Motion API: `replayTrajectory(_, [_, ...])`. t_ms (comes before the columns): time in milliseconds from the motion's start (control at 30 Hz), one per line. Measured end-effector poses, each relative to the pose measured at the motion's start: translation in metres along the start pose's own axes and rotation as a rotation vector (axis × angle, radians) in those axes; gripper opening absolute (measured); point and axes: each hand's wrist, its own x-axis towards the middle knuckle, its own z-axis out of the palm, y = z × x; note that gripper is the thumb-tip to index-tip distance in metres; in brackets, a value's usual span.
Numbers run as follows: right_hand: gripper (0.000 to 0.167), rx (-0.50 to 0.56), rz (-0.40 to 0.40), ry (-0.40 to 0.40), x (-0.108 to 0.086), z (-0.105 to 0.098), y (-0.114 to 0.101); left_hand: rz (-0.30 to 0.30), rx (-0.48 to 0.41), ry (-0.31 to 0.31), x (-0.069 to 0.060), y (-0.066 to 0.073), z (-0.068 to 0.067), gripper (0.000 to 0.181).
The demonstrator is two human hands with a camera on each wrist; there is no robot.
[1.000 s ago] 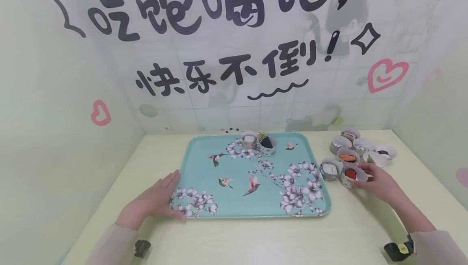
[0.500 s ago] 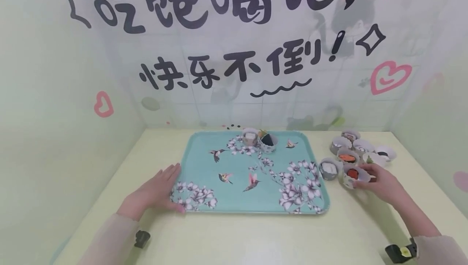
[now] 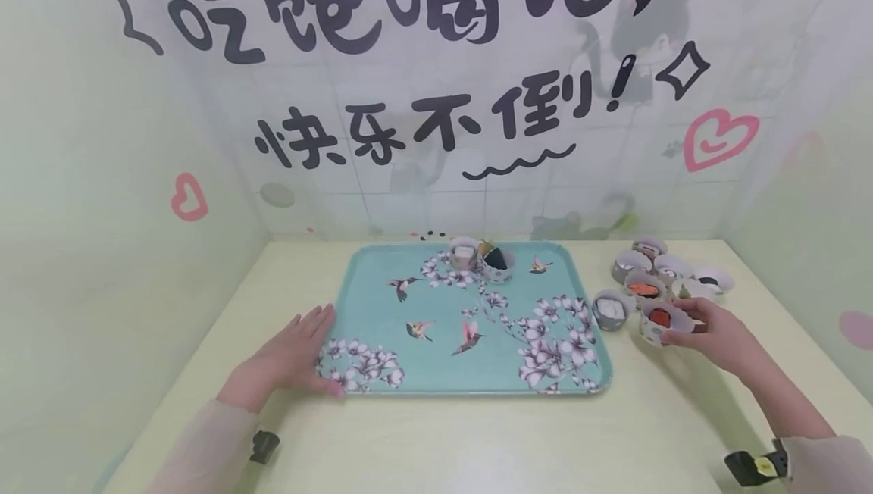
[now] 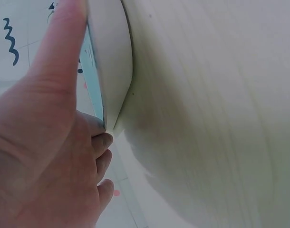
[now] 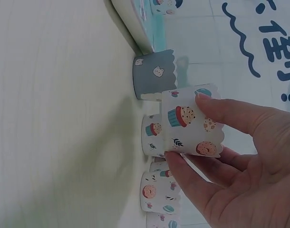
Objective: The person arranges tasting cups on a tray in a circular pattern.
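Note:
Between the thumb and fingers of my right hand (image 3: 716, 333) is a paper cup (image 3: 656, 325) with a red piece inside. In the right wrist view the held cup (image 5: 190, 121), printed with cupcakes, is raised off the table, pinched by the right hand (image 5: 245, 156). My left hand (image 3: 289, 357) lies with straight fingers against the left edge of the teal flowered tray (image 3: 436, 373). The left wrist view shows the left hand (image 4: 50, 128) touching the tray's side (image 4: 114, 61). Two cups, one with a white piece (image 3: 464, 253) and one with a dark piece (image 3: 497, 263), stand at the tray's back.
A grey cup with a white piece (image 3: 611, 310) stands beside the tray's right edge. Behind it are several more cups, one holding an orange piece (image 3: 643, 290). A printed curtain (image 3: 423, 214) hangs along the table's back edge.
The right hand has lifted the cup with the red piece slightly and shifted it a little away from the grey cup. The left hand stays at the tray's edge.

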Motion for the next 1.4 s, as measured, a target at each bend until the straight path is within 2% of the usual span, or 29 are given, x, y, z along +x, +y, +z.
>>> replayTrajectory(333, [0.068, 0.022, -0.015, 0.017, -0.002, -0.001, -0.007, 0.023, 0.001, 0.017, 0.001, -0.003, 0.001, 0.139])
replayTrajectory(533, [0.066, 0.033, -0.034, 0.026, -0.001, -0.002, -0.013, 0.016, -0.011, 0.011, 0.0, -0.002, 0.002, 0.139])
replayTrajectory(800, [0.06, 0.078, -0.085, 0.038, 0.001, -0.001, -0.025, 0.013, -0.026, -0.003, -0.002, -0.001, 0.001, 0.138])
replayTrajectory(1067, [0.06, 0.084, -0.12, 0.043, 0.005, 0.001, -0.039, 0.022, -0.011, 0.016, 0.0, -0.002, -0.001, 0.137])
replayTrajectory(1400, [0.063, 0.085, -0.126, 0.031, 0.013, 0.004, -0.057, 0.017, -0.023, 0.006, 0.0, -0.001, -0.001, 0.137])
